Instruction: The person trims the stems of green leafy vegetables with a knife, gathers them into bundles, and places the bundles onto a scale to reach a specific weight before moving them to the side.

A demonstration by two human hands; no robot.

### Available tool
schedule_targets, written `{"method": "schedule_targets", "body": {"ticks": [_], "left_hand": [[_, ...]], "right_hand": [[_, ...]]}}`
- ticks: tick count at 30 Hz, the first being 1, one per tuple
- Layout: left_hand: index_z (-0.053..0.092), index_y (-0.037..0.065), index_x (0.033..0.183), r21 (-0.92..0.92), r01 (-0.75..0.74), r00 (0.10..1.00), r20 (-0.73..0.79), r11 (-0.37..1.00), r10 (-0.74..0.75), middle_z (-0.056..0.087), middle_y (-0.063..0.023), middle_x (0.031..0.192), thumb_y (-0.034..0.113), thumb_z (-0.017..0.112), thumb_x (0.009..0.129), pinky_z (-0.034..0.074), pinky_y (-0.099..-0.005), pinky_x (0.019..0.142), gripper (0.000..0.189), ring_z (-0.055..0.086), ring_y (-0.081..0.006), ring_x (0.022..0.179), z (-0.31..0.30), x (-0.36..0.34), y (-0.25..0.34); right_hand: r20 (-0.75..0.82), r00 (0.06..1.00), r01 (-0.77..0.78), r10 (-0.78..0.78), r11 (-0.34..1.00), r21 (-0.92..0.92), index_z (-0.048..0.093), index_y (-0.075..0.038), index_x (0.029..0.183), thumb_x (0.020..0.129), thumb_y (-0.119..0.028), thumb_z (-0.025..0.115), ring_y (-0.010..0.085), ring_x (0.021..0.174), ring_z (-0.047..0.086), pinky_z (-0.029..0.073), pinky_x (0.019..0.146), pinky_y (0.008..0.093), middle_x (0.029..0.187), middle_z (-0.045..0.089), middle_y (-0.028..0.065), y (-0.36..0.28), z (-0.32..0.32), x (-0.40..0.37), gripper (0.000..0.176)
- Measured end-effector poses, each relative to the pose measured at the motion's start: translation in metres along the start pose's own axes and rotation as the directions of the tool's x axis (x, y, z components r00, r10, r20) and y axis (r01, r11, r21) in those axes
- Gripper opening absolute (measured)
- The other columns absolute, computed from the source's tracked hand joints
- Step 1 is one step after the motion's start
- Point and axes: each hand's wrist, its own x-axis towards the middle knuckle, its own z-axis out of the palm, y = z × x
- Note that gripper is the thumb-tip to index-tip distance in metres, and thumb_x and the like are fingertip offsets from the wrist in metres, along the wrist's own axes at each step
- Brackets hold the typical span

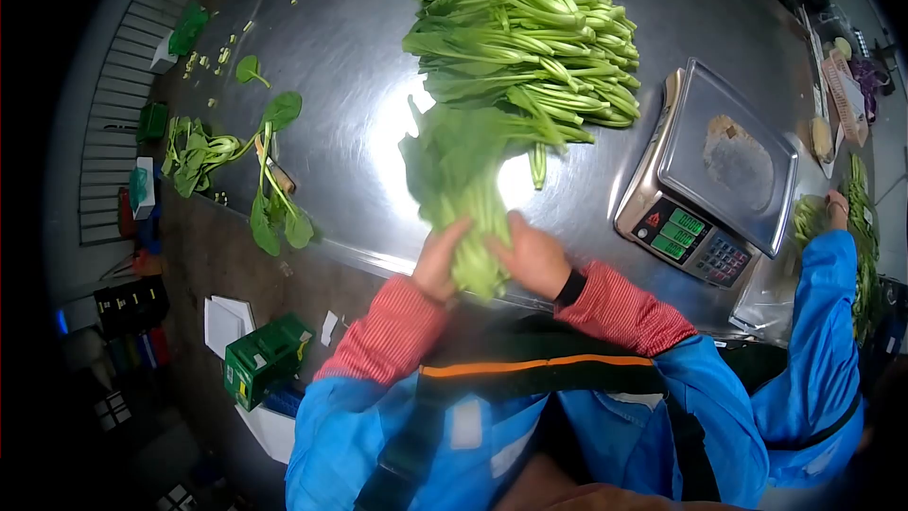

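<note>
A bunch of leafy greens (478, 218) is held upright between my two hands at the table's front edge, its pale stems toward me and its blurred leaves pointing away. My left hand (440, 260) is wrapped round the left side of the stems. Round the right side closes my right hand (534, 260), with a black band at the wrist. Just beyond lies a large pile of the same greens (530, 38), stems facing right, on the steel table (340, 57). The bunch's leaves overlap the near end of the pile.
A digital scale (728, 156) stands to the right. Loose leaves (203, 156), a small knife-like handle (279, 175) and scraps lie at the left. A green box (267, 360) is below the table. At far right, a co-worker's blue sleeve (823, 322) reaches toward more greens (863, 237).
</note>
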Motion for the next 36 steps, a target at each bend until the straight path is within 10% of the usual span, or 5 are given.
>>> {"method": "schedule_targets", "body": {"ticks": [9,13,19,30,36], "left_hand": [[0.042,0.002,0.134,-0.063,-0.171,0.974,-0.163,0.983,0.159,0.057,-0.0132,0.121,0.009,0.057,0.093,0.052,-0.0394,0.090,0.045,0.061,-0.0266,0.106,-0.019,-0.019,-0.037],[0.042,0.002,0.133,-0.022,-0.205,0.962,-0.188,0.979,0.197,0.056,-0.0122,0.123,0.007,0.058,0.091,0.051,-0.0371,0.091,0.045,0.059,-0.0250,0.109,-0.026,0.002,-0.044],[0.042,0.002,0.134,0.012,-0.199,0.959,-0.202,0.980,0.198,0.055,-0.0114,0.125,0.004,0.058,0.090,0.050,-0.0363,0.092,0.047,0.057,-0.0238,0.111,-0.029,0.002,-0.038],[0.047,0.004,0.131,-0.045,-0.108,0.986,-0.132,0.993,0.102,0.058,-0.0093,0.118,0.011,0.057,0.093,0.052,-0.0356,0.087,0.040,0.060,-0.0226,0.105,-0.033,0.002,-0.027],[0.043,0.005,0.134,-0.002,-0.246,0.955,-0.172,0.969,0.242,0.055,-0.0094,0.124,0.011,0.053,0.095,0.048,-0.0376,0.095,0.041,0.056,-0.0221,0.112,0.004,-0.053,-0.028]], "right_hand": [[0.224,0.957,0.248,-0.186,0.924,-0.293,0.057,-0.003,0.109,0.085,-0.040,0.063,0.0379,0.072,0.064,0.051,0.063,0.0450,0.080,0.066,0.0191,0.039,0.010,0.025,0.044],[-0.395,0.885,0.095,-0.246,0.927,-0.363,0.060,-0.002,0.095,0.079,-0.031,0.071,0.0348,0.073,0.064,0.052,0.063,0.0431,0.085,0.065,0.0175,0.033,-0.046,0.075,0.035],[-0.365,0.858,0.138,-0.361,0.846,-0.514,0.056,-0.002,0.085,0.077,-0.021,0.067,0.0364,0.075,0.059,0.050,0.066,0.0450,0.078,0.060,0.0167,0.042,-0.037,0.121,0.024],[0.095,0.986,-0.133,0.135,0.991,-0.034,0.056,0.000,0.116,0.092,-0.039,0.057,0.0422,0.087,0.063,0.050,0.076,0.0485,0.092,0.065,0.0263,0.013,0.036,0.025,0.046],[0.040,0.985,0.165,-0.169,0.983,0.086,0.052,0.002,0.103,0.087,-0.041,0.062,0.0396,0.080,0.062,0.049,0.071,0.0477,0.087,0.062,0.0228,-0.016,0.020,-0.006,0.046]]}}
